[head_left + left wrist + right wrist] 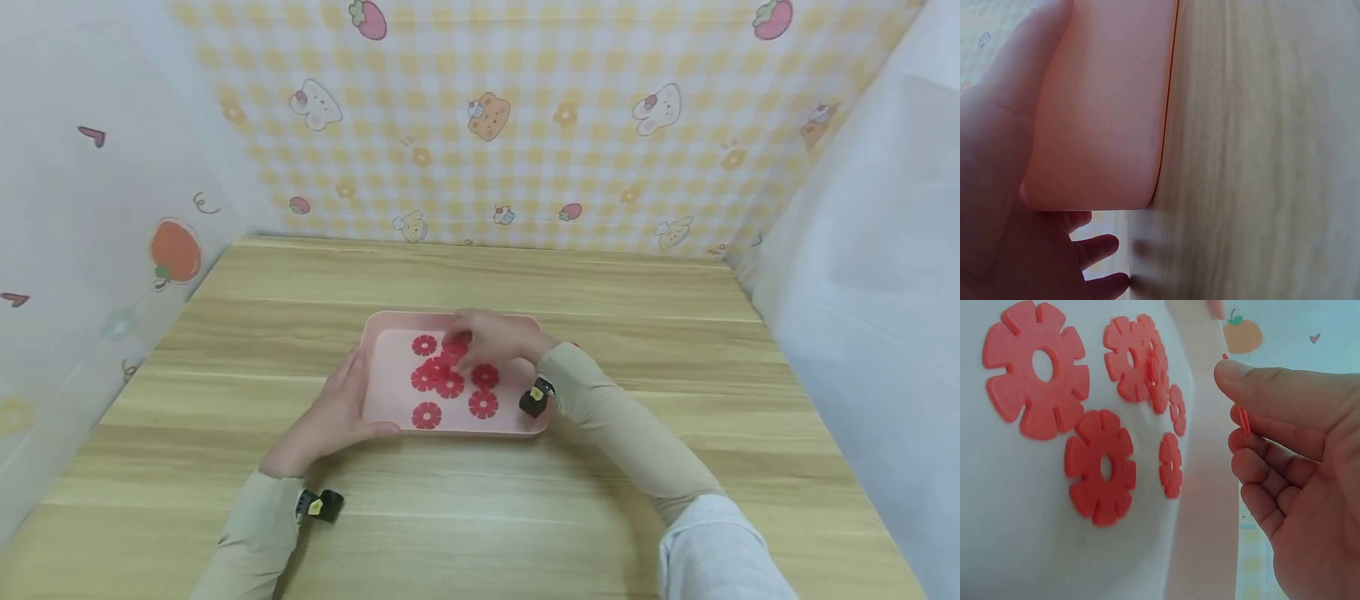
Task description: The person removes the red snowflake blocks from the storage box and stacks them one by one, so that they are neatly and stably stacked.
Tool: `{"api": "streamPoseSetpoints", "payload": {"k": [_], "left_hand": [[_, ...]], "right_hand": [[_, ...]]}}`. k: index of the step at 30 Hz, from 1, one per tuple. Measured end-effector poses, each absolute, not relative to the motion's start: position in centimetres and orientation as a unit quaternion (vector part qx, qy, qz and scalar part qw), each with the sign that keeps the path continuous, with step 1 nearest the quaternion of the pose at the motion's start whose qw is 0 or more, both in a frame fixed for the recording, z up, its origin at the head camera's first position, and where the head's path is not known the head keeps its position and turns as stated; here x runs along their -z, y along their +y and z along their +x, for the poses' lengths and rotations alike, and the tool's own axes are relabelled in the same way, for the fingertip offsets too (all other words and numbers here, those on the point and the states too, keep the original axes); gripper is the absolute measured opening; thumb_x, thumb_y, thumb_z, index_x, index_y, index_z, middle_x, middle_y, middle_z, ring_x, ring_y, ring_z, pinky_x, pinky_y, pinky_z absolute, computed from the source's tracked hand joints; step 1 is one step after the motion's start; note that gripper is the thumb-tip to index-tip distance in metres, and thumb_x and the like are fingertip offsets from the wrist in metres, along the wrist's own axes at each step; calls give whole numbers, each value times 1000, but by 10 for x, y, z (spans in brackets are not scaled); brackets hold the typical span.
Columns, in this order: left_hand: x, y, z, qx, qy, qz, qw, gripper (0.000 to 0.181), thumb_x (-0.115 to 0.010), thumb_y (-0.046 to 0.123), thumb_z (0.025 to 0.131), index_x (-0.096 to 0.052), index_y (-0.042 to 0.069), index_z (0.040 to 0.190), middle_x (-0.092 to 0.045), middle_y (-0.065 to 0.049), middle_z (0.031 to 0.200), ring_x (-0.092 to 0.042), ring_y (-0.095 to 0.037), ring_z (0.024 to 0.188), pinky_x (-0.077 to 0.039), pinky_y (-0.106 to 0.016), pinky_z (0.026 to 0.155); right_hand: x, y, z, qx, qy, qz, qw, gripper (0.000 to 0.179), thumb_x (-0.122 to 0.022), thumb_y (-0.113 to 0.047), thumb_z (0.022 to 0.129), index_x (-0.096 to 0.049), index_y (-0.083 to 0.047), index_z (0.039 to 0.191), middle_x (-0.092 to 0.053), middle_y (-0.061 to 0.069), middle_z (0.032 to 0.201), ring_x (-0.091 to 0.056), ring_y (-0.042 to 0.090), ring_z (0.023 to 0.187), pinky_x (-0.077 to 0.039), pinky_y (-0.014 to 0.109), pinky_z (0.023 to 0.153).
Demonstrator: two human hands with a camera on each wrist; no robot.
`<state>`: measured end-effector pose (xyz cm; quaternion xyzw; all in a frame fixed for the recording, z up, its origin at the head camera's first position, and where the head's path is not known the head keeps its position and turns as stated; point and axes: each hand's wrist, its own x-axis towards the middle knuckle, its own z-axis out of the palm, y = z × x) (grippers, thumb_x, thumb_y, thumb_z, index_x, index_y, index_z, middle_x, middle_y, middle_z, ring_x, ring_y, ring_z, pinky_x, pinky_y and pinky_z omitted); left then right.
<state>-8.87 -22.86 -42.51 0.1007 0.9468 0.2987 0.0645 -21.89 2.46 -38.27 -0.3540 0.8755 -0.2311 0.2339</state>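
A shallow pink tray (pixel 386 375) holds several red notched discs (pixel 427 415), each with a round hole in the middle. My left hand (pixel 333 412) grips the tray's near left corner, thumb along the front wall and fingers along the left end. Over the tray's far middle is my right hand (pixel 491 335), pinching a red notched disc (pixel 1244 422) between thumb and forefinger. The right wrist view has this disc nearly edge-on, with the other fingers curled below it. Some of the discs in the tray overlap near its middle.
The tray rests on a wood-grain table (pixel 480 517). Just past the right wrist, a small red piece (pixel 576 344) lies outside the tray, mostly hidden by the sleeve. A yellow checked sheet (pixel 525 167) hangs behind the table, with pale sheets on both sides.
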Motion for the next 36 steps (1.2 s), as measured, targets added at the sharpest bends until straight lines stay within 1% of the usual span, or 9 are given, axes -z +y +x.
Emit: {"api": "streamPoseSetpoints", "payload": {"k": [4, 10, 17, 20, 23, 27, 33, 36], "left_hand": [[425, -228, -88, -293, 948, 103, 63, 132, -79, 59, 65, -1, -5, 151, -6, -26, 157, -14, -47, 141, -25, -64, 109], [427, -226, -88, -292, 949, 105, 63, 133, -79, 60, 65, 0, -5, 151, -7, -26, 157, -16, -47, 140, -26, -64, 108], [428, -226, -89, -293, 948, 104, 62, 136, -79, 62, 63, 1, -3, 151, -7, -24, 157, -16, -45, 140, -27, -64, 108], [427, -226, -89, -297, 947, 104, 60, 136, -80, 61, 63, 1, -3, 151, -7, -25, 157, -16, -46, 140, -27, -65, 107], [427, -227, -89, -295, 948, 104, 60, 136, -79, 62, 63, 1, -4, 151, -6, -25, 157, -16, -46, 141, -27, -65, 108], [426, -228, -89, -291, 949, 106, 59, 135, -79, 61, 64, 1, -5, 151, -6, -26, 157, -16, -46, 140, -28, -65, 107], [425, -227, -89, -290, 949, 110, 58, 133, -79, 59, 66, 0, -7, 150, -5, -27, 156, -16, -47, 139, -27, -66, 107], [426, -227, -90, -287, 949, 113, 56, 133, -78, 59, 66, 0, -7, 150, -5, -28, 156, -15, -48, 139, -26, -66, 107]], "right_hand": [[380, 33, -218, 219, 882, -360, 212, 45, -81, -25, 77, -66, -16, 119, -57, -4, 107, -52, 14, 100, -48, 28, 90], [376, 53, -219, 229, 880, -374, 181, 40, -78, -19, 79, -68, -10, 117, -59, 0, 104, -52, 17, 97, -48, 29, 88], [377, 85, -223, 247, 894, -341, 157, 37, -78, -15, 79, -69, -11, 115, -60, 1, 104, -54, 17, 96, -50, 30, 86], [378, 100, -223, 252, 898, -329, 148, 36, -77, -14, 80, -68, -10, 114, -60, 2, 104, -54, 18, 96, -50, 32, 88], [379, 116, -224, 260, 900, -320, 141, 36, -77, -16, 80, -68, -8, 114, -61, 3, 103, -55, 20, 97, -49, 37, 91], [382, 135, -224, 273, 902, -307, 134, 36, -77, -17, 79, -68, -9, 113, -61, 3, 102, -55, 20, 96, -50, 40, 90], [391, 161, -222, 296, 905, -281, 120, 36, -77, -10, 76, -68, -5, 111, -61, 6, 99, -54, 21, 92, -49, 34, 81], [397, 172, -222, 303, 908, -266, 116, 37, -78, -9, 75, -68, -5, 111, -61, 7, 98, -54, 21, 91, -47, 32, 80]]}}
